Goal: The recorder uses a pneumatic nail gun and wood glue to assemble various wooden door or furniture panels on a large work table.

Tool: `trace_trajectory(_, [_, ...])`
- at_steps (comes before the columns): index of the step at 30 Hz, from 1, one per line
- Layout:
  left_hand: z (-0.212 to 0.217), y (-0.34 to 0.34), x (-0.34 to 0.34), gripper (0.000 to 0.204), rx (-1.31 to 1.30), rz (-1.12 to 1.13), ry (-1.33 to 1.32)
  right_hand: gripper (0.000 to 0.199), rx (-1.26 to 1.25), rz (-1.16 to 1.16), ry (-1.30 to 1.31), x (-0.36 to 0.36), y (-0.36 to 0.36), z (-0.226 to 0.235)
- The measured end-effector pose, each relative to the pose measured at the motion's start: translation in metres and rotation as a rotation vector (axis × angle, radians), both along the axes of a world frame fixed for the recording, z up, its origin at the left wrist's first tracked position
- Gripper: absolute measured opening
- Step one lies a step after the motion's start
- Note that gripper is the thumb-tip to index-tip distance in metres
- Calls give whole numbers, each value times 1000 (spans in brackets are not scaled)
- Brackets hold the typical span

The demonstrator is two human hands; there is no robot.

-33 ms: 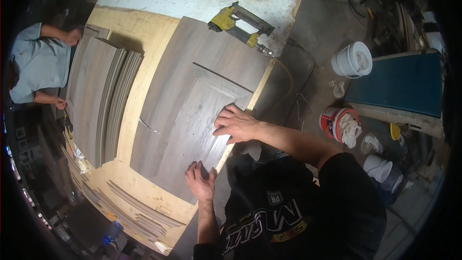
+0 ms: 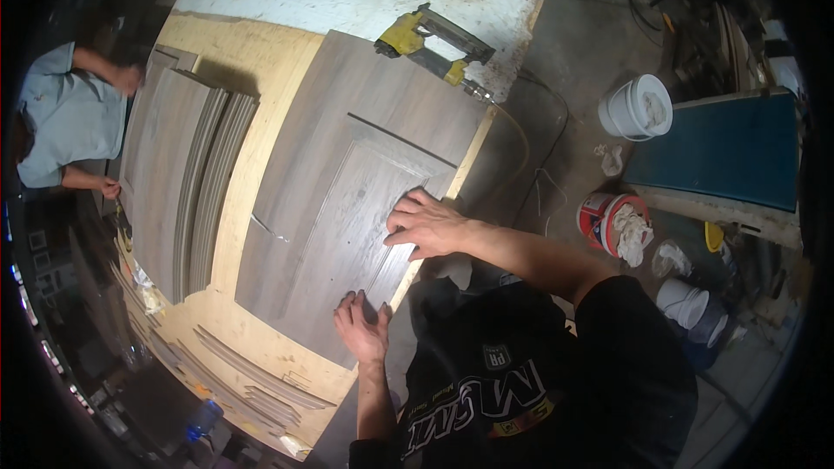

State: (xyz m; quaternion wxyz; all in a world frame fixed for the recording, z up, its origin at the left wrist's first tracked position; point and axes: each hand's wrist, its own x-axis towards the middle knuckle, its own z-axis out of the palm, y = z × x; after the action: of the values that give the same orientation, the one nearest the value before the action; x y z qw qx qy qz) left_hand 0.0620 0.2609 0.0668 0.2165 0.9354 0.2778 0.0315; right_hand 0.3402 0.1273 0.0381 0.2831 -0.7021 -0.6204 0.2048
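A grey wood-grain panel with a raised, framed centre (image 2: 356, 195) lies on a larger grey board (image 2: 317, 113) on the workbench. My right hand (image 2: 426, 224) rests on the panel's near long side, fingers bent and fingertips pressed to the surface. Closer to the left end of that side, my left hand (image 2: 362, 330) curls its fingers over the panel's edge; its palm side is hidden. A yellow and black nail gun (image 2: 434, 45) lies on the board's far end, joined to an air hose. A thin pale sliver (image 2: 271, 231) sits on the board.
Stacked grey boards (image 2: 178, 165) stand on the bench's left, beside a co-worker in a light shirt (image 2: 74, 113). Thin strips (image 2: 252, 373) lie at the front left. On the floor at right are a white bucket (image 2: 621, 113), a red bucket (image 2: 599, 217) and a blue-topped stand (image 2: 721, 152).
The co-worker's upper hand has shifted slightly toward the lower left and is blurred. My hands and the panel are unmoved.
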Motion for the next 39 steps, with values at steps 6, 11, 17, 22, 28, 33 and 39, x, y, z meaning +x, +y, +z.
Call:
trace_trajectory(6, [5,-6,22,73,12,-55,67,42,154,-250,71,16,-7,15])
trace_trajectory(11, [1,-21,92,77,-27,-162,58,40,114,-911,211,58,-28,11])
trace_trajectory(17, [-16,-36,160,72,10,-294,40,43,-168,-856,160,51,-29,3])
trace_trajectory(22, [-26,-39,165,61,16,-279,-2,43,-174,-870,217,51,-32,3])
trace_trajectory(28, [-28,-41,162,62,33,-298,4,42,-170,-911,255,41,-37,-5])
trace_trajectory(33, [-31,-38,159,72,-37,-297,-8,39,89,-1131,437,25,-59,-12])
trace_trajectory(39, [-15,-35,219,88,92,-623,-23,26,287,-1383,739,-24,-85,-25])
